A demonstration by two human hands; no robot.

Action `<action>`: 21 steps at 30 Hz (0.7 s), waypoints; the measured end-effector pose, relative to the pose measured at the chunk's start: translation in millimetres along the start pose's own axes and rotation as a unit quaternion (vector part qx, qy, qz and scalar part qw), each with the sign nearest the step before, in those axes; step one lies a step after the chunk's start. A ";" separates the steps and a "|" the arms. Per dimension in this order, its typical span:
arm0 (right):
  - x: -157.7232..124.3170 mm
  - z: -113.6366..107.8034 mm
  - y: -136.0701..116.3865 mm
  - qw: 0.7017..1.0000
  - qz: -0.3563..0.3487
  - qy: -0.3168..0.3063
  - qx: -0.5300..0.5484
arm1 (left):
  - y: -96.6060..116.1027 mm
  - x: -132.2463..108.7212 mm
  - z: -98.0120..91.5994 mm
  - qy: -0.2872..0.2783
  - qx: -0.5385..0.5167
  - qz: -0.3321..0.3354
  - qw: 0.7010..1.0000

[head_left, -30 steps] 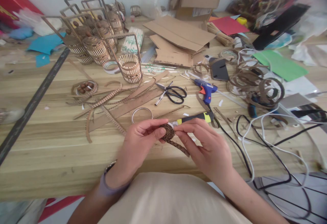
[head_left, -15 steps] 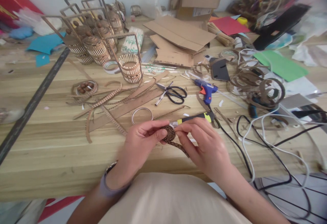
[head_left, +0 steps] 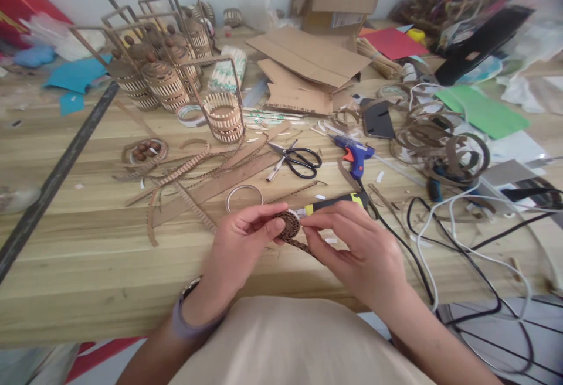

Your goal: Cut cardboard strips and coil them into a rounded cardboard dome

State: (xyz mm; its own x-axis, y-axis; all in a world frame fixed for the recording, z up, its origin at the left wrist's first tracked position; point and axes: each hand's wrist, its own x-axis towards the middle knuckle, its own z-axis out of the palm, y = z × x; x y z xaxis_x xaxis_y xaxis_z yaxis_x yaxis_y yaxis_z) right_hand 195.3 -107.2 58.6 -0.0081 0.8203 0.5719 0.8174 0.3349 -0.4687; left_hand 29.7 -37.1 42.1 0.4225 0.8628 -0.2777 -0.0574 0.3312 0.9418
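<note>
1. Far left, a black bar (head_left: 53, 180) lies diagonally on the bench (head_left: 88, 268), well apart from my hands.
2. Slatted baskets (head_left: 162, 83) stand grouped at the back left, probably parked clear of my working spot. One open slatted cylinder (head_left: 224, 116) stands nearer.
3. Corrugated strips (head_left: 197, 174) lie flat mid-left, and a thin ring (head_left: 244, 196) lies just beyond my left hand, both within easy reach.
4. My left hand (head_left: 240, 250) is closed narrow, thumb and forefinger pinching the cardboard coil (head_left: 288, 225). I judge this keeps the winding from springing loose.
5. The coil is held up just above the bench's near edge, between both hands, with its face tilted toward me so I can see it.
6. My right hand (head_left: 360, 253) has its fingertips closed on the coil's right rim. The loose tail (head_left: 303, 246) runs down-right under those fingers.
7. A yellow-black knife (head_left: 338, 202) lies just behind my right hand. Scissors (head_left: 297, 159) and a glue gun (head_left: 354, 155) lie further back, near enough to grab.
8. On the right, cables (head_left: 440, 227) loop over the bench edge, with cardboard rings (head_left: 440, 145) piled behind.
</note>
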 end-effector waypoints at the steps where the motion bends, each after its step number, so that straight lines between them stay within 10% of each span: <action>1: 0.4 0.2 0.2 1.000 -0.003 -0.001 -0.005 | 0.1 -0.3 0.3 -0.001 0.003 0.001 1.000; 21: 2.5 -0.8 6.5 0.998 -0.015 -0.035 -0.052 | 1.7 -1.0 0.2 -0.046 0.012 -0.001 0.999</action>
State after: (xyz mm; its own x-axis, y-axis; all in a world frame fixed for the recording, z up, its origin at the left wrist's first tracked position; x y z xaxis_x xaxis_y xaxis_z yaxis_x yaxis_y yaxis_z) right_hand 201.1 -103.4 57.5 -0.0715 0.8424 0.5340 0.8717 0.3130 -0.3770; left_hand 29.3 -37.5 44.0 0.5032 0.8233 -0.2627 -0.0351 0.3232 0.9457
